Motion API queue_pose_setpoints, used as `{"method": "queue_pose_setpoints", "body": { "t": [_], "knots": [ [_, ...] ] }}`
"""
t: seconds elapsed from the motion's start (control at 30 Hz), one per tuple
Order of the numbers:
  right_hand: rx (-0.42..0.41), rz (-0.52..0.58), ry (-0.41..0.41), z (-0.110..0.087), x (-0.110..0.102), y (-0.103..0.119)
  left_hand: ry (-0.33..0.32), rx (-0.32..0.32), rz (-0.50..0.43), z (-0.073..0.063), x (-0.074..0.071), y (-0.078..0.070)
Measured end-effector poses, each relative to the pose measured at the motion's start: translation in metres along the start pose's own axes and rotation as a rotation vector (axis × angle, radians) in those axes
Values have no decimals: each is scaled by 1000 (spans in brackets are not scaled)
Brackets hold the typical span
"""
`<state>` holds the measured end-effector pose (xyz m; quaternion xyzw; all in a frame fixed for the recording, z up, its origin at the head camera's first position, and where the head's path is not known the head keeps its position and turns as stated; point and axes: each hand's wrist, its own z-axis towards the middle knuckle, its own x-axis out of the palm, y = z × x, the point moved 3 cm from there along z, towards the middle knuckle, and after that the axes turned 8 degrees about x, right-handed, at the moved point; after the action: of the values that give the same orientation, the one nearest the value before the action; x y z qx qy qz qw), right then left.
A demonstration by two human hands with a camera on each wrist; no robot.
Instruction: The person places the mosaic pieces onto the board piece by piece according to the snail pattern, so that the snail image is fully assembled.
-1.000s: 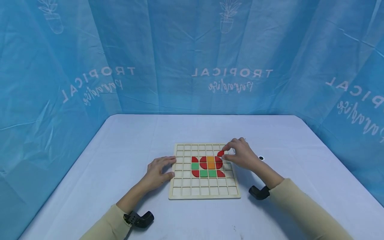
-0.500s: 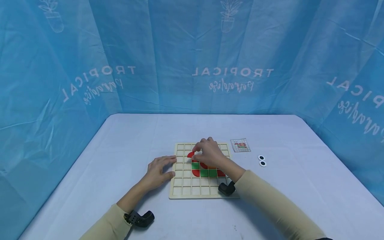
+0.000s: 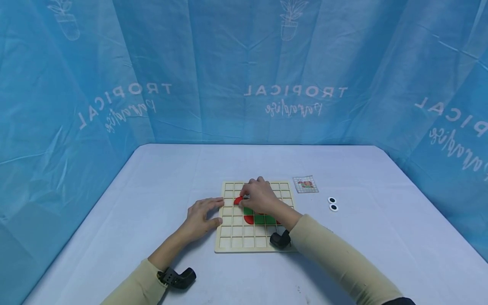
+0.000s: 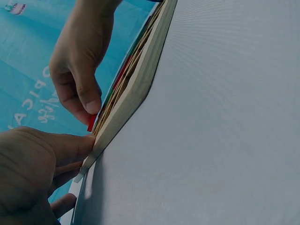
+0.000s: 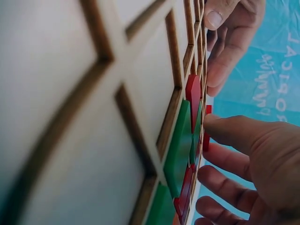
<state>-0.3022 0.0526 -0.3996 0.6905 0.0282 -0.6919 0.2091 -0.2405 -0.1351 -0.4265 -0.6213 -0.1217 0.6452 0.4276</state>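
My right hand (image 3: 261, 197) is over the upper left part of a wooden grid board (image 3: 230, 242), pinching a red curved tile (image 3: 238, 200) between thumb and fingertips. In the right wrist view the red tile (image 5: 207, 133) stands just above the grid. My left hand (image 3: 200, 219) rests at the board's left edge, thumb and fingertips touching the rim with the fingers stretched out. Green tiles (image 3: 259, 219) and a red quarter-round tile (image 3: 248, 219) lie in the grid's cells; the right hand and forearm hide other tiles.
A small pattern card (image 3: 305, 184) with a coloured picture lies right of the board's far corner. Two white discs with black centres (image 3: 333, 207) lie on the white table (image 3: 171, 169) further right. A blue printed curtain (image 3: 244, 118) stands around the table.
The right hand has carried the red tile leftward across the board, from its upper right to its upper left, uncovering the card and both discs. The left hand stays in place.
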Motion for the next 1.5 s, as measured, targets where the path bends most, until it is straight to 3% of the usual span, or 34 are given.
{"method": "queue_pose_setpoints", "body": {
  "t": [0.4, 0.67, 0.87, 1.13, 1.33, 1.5],
  "knots": [
    [-7, 1, 4, -1, 2, -1, 2, 1, 0, 1, 0, 1],
    [46, 82, -36, -17, -18, -16, -3, -2, 4, 1, 1, 1],
    [106, 157, -114, -43, -37, -57, -9, -11, 11, 1, 0, 2],
    [245, 151, -186, -87, -56, -130, -17, -5, 7, 1, 1, 2],
    [361, 128, -175, -111, -57, -177, -24, -7, 13, 0, 1, 2],
    [420, 129, -153, -123, -54, -200, -22, -3, 11, 0, 1, 3]
  ]
}}
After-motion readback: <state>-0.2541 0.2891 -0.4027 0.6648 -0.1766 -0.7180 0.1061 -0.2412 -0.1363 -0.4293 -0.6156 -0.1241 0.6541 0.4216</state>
